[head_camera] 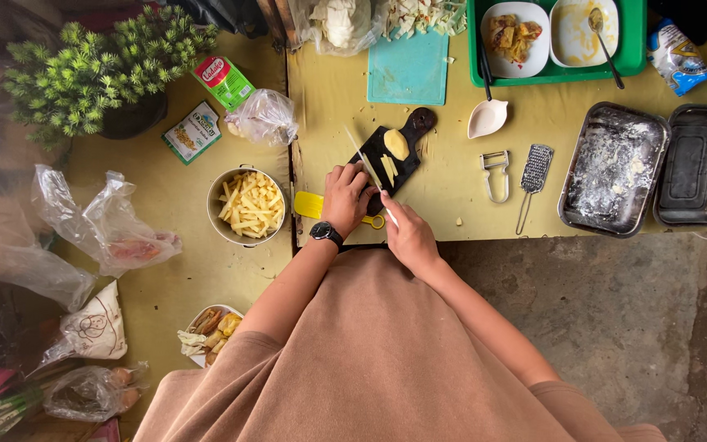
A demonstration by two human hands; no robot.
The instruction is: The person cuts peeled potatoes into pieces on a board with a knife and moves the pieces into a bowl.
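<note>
While the right hand is wrapped around the handle of a knife, its fingers closed on the grip, the long pale blade runs up and to the left across a dark cutting board. Left hand, with a black wristwatch at the wrist, lies palm down on the near end of the board, fingers curled and pressed on the potato strips beside the blade; whether it pinches a strip cannot be told. A peeled potato half sits further up the board, near its handle. Just under the left hand, a yellow tool pokes out at the table edge. To the left of the hands stands a metal pot filled with cut potato sticks. To the right lie a peeler and a small grater, then two metal trays, the nearer one dusted white. Beyond the board are a teal cutting board, a white spoon, and a green tray bearing two dishes. At far left stand a green potted plant and several plastic bags.
</note>
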